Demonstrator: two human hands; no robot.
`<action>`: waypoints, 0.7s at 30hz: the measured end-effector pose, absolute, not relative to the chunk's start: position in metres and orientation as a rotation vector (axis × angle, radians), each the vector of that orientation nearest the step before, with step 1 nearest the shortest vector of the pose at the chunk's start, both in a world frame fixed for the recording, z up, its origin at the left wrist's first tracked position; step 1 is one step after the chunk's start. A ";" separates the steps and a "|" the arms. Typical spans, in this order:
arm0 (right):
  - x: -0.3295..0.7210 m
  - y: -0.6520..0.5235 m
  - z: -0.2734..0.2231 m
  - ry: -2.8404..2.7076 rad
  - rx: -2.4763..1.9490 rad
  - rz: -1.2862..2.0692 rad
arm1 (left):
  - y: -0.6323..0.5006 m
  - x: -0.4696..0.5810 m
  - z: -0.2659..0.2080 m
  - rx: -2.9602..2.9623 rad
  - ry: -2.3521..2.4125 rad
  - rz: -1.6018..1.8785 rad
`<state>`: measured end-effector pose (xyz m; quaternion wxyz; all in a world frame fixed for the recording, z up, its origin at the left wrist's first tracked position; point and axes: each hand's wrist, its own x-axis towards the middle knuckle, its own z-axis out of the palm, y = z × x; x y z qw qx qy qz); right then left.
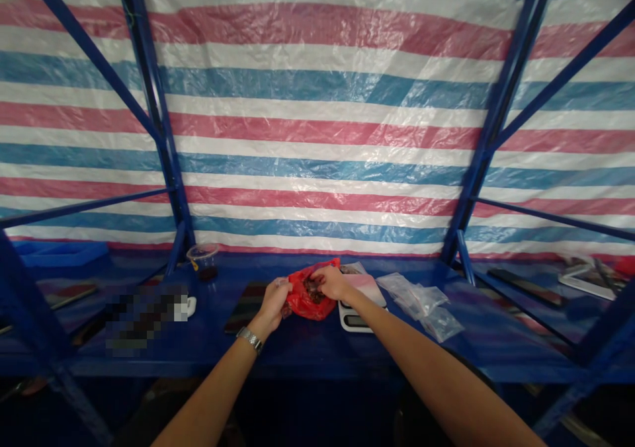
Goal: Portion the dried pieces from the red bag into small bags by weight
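Bag [311, 309] left of scale [359, 322]; pouches [421, 301] right

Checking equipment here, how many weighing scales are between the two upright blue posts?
1: the white scale, right of the red bag, partly behind the right forearm. Another could be hidden.

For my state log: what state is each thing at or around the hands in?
Red plastic bag: open, dark contents visible
Left hand: closed on the bag's edge
Right hand: at the bag's mouth; hold unclear
White digital scale: lying flat, display unreadable
Clear plastic pouches: lying flat, overlapping
Dark rectangular slab: lying flat
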<state>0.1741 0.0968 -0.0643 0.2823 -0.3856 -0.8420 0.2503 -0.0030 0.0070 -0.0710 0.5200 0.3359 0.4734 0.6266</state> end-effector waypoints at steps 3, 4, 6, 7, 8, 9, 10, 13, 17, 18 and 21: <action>0.174 0.097 -0.064 -2.231 -1.030 0.689 | 0.005 -0.001 -0.068 0.796 1.121 1.483; 0.174 0.097 -0.064 -2.228 -1.029 0.695 | 0.005 -0.001 -0.068 0.796 1.113 1.480; 0.174 0.096 -0.064 -2.233 -1.025 0.712 | 0.005 0.000 -0.066 0.798 1.094 1.475; 0.174 0.096 -0.064 -2.238 -1.020 0.721 | 0.004 0.000 -0.065 0.800 1.084 1.472; 0.174 0.096 -0.063 -2.242 -1.014 0.728 | 0.004 0.000 -0.064 0.803 1.074 1.469; 0.175 0.095 -0.062 -2.246 -1.006 0.733 | 0.003 0.000 -0.063 0.807 1.064 1.465; 0.175 0.094 -0.060 -2.248 -0.997 0.735 | 0.002 0.001 -0.062 0.813 1.055 1.461; 0.175 0.091 -0.056 -2.257 -0.975 0.731 | -0.002 0.002 -0.058 0.839 1.032 1.447; 0.175 0.085 -0.054 -2.313 -0.969 0.729 | -0.005 0.003 -0.055 0.878 1.045 1.423; 0.175 0.084 -0.054 -2.331 -0.967 0.728 | -0.005 0.003 -0.056 0.890 1.056 1.417; 0.175 0.080 -0.054 -2.373 -0.952 0.721 | -0.004 0.003 -0.058 0.949 1.105 1.421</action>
